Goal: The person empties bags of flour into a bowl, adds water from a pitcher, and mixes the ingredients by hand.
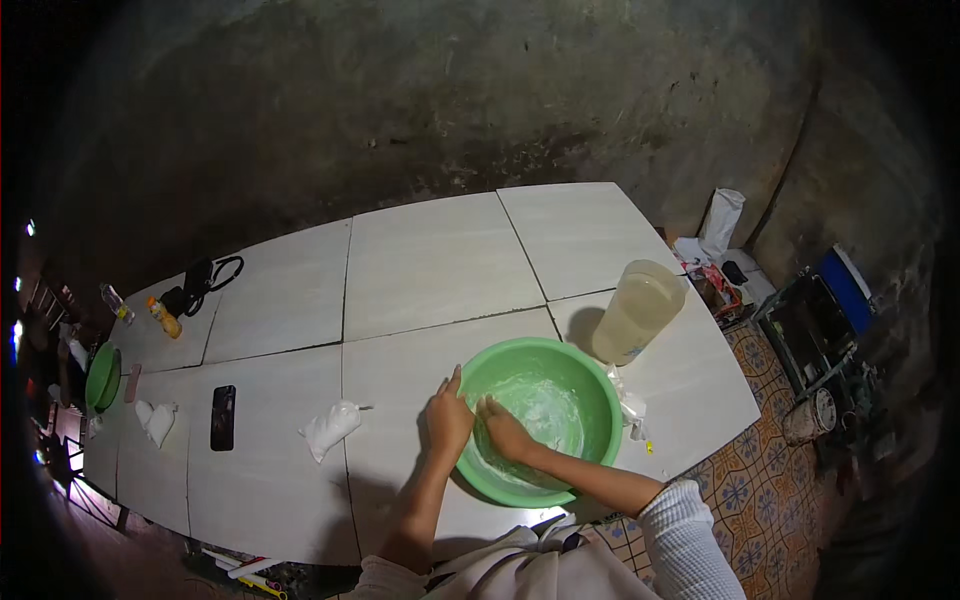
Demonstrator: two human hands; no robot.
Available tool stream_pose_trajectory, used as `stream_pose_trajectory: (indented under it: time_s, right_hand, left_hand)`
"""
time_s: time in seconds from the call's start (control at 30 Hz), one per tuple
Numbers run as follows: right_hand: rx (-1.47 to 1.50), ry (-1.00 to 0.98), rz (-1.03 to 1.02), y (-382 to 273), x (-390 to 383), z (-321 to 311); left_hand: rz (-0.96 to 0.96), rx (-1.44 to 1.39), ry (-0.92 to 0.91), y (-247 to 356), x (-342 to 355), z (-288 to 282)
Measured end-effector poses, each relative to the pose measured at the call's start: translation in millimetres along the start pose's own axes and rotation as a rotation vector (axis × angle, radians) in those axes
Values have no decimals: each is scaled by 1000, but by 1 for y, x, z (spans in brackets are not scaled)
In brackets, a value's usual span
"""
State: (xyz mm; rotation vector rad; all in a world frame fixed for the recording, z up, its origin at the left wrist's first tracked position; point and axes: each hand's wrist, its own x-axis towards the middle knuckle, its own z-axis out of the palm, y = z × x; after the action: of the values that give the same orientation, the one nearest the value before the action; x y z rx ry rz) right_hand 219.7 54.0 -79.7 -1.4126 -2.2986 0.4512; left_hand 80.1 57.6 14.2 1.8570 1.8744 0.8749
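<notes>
A round green plastic basin (pixel 602 400) sits on the tiled table near its front edge. White, wet-looking paste or powder (pixel 545 410) is smeared over its bottom and walls. My left hand (pixel 449 418) holds the basin's left rim, its thumb side along the edge. Inside the basin, close to the left wall, is my right hand (pixel 508 432), with fingers drawn together and whitish at the tips. Whatever lies between those fingers is hidden. Just behind the basin's right side stands a translucent pitcher (pixel 640 312) of cloudy liquid.
A plastic bag of white powder (pixel 332 430) lies left of the basin, another white bag (pixel 156 422) farther left. Between them rests a black phone (pixel 223 418). Crumpled plastic (pixel 630 408) touches the basin's right side. An orange-yellow bottle (pixel 164 318) and black cable (pixel 212 285) lie far left.
</notes>
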Motion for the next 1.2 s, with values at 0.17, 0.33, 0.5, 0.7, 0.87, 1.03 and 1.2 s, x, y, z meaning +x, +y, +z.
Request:
stream_pose_trajectory:
  time_s: [0.17, 0.33, 0.5, 0.7, 0.87, 1.03, 1.2]
  right_hand:
    - [242, -411, -55, -17, -18, -53]
    - [357, -502, -371, 1, -46, -64]
    - [438, -405, -323, -16, -48, -91]
    - [93, -218, -167, -27, -28, -86]
    - [158, -212, -290, -7, -26, -34]
    - [285, -407, -389, -14, -46, -66]
    - [223, -632, -244, -12, -68, -113]
  left_hand:
    - [-2, -37, 27, -7, -2, -3]
    - [-63, -53, -19, 4, 1, -6]
    - [-39, -35, 14, -7, 0, -3]
    - [-3, -35, 25, -11, 0, -1]
    - [0, -56, 19, -2, -2, -5]
    - [-36, -71, -4, 2, -1, -12]
    - [-30, -54, 24, -2, -4, -11]
